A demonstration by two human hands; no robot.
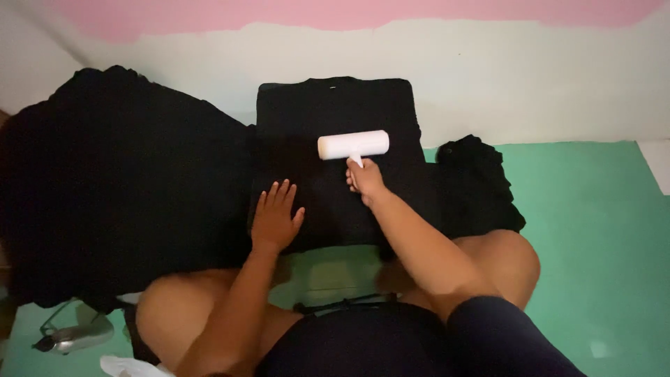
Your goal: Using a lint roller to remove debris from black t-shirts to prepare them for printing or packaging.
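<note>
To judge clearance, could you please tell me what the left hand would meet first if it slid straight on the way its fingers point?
Probably only more of the folded black garment that the left hand rests on, then the pale wall.

So there's a white lint roller (353, 144) lying crosswise, barrel horizontal, short handle pointing down, just above frame center. It's sitting on a black garment (328, 202) folded into a neat rectangle, spread flat across the middle of the frame.
</note>
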